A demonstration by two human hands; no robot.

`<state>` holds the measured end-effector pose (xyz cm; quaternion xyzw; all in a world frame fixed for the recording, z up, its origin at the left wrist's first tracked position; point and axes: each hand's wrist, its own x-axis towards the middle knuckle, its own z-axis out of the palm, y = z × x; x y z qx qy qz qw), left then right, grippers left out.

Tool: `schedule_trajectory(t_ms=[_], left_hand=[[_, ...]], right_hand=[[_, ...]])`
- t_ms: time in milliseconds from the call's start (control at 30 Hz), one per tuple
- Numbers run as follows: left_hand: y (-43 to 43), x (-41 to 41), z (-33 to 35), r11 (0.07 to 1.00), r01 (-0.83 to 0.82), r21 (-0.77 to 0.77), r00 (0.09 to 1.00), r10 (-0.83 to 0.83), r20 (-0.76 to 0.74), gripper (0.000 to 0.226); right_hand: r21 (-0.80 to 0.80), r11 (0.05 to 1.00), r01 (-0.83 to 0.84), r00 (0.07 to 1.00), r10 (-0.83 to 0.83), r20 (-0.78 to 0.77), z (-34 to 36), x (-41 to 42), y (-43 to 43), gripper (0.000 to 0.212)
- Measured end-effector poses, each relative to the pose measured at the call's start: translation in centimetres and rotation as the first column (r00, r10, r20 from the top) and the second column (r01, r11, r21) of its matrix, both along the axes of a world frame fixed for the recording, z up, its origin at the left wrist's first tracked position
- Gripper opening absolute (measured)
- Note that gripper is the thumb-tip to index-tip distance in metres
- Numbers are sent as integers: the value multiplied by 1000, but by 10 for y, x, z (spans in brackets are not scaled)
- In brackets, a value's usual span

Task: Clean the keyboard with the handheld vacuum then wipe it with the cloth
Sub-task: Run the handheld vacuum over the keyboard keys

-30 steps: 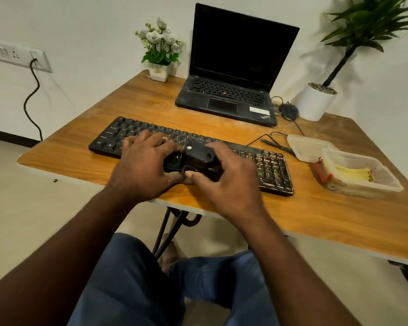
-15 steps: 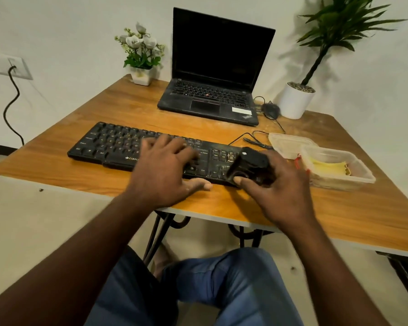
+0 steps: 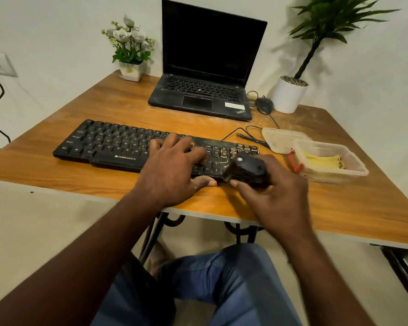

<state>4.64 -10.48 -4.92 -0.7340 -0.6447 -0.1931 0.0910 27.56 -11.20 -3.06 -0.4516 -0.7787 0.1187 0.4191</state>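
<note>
A black keyboard (image 3: 108,147) lies across the wooden table (image 3: 339,208), dusty at its right end. My left hand (image 3: 174,165) rests flat on the keys right of centre, fingers spread and thumb on the front edge. My right hand (image 3: 273,191) grips a small black handheld vacuum (image 3: 247,170) over the keyboard's right end. A yellow cloth (image 3: 323,161) lies inside a clear plastic box (image 3: 349,170) to the right of the keyboard.
An open black laptop (image 3: 205,90) stands behind the keyboard, with a mouse (image 3: 264,105) and its cable at its right. A flower pot (image 3: 131,71) and a potted plant (image 3: 290,95) stand at the back. The box lid (image 3: 280,140) lies beside the box.
My right hand has carried the vacuum from the middle of the keyboard to its right end. My left hand has let go of the vacuum and settled flat on the keys.
</note>
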Motion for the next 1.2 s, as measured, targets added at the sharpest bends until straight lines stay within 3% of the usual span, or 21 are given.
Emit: schedule_trajectory(t_ms=[167, 367, 567, 833, 933, 1033, 1200], left_hand=[[0, -2, -1, 1000, 0, 18, 1000, 0, 3, 62], [2, 0, -1, 1000, -5, -1, 1000, 5, 17, 63], [0, -1, 0, 1000, -13, -5, 999, 13, 33, 63], [2, 0, 0, 1000, -13, -26, 999, 14, 42, 60], [1, 1, 0, 1000, -12, -18, 999, 13, 51, 61], [1, -1, 0, 1000, -14, -23, 999, 15, 43, 63], [1, -1, 0, 999, -21, -28, 999, 22, 50, 61]], right_hand=[[24, 999, -28, 999, 28, 24, -8, -1, 3, 44], [20, 961, 275, 961, -276, 24, 0, 74, 3, 47], [15, 1000, 3, 999, -3, -32, -12, 6, -5, 48], [9, 960, 280, 960, -280, -15, -10, 80, 2, 51], [17, 983, 183, 978, -180, -101, -12, 44, -6, 51], [79, 995, 56, 996, -50, -67, -19, 9, -10, 43], [82, 978, 194, 979, -188, -80, -21, 47, -4, 43]])
